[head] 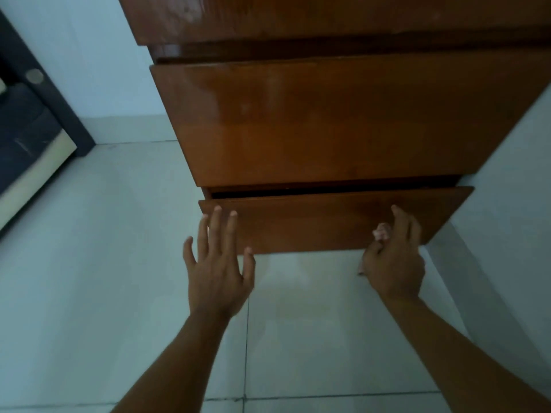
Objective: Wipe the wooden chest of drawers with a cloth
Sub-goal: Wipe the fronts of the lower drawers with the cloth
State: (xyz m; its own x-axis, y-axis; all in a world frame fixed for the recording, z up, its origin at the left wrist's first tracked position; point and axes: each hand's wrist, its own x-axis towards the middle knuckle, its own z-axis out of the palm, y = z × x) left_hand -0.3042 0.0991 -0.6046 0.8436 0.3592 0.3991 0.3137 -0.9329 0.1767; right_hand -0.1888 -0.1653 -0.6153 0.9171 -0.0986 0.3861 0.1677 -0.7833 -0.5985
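While looking down the front, noted chest of drawers (328,120) standing on tiled floor (119,263), right side close to wall (512,204). Judged it heavy, rigid, gloss finish probably slick; to be wiped in place, not lifted. Found bottom drawer (328,225) slightly pulled out; judged likely to slide under pressure, best steadied at front panel. Judged cloth (381,232) small, soft, light. Recorded it bunched in right hand (393,263), grasped by curled fingers, forefinger extended at drawer front, right part. Recorded left hand (219,269) released, fingers (216,228) straight and spread, tips at drawer's upper left edge; could not tell contact.
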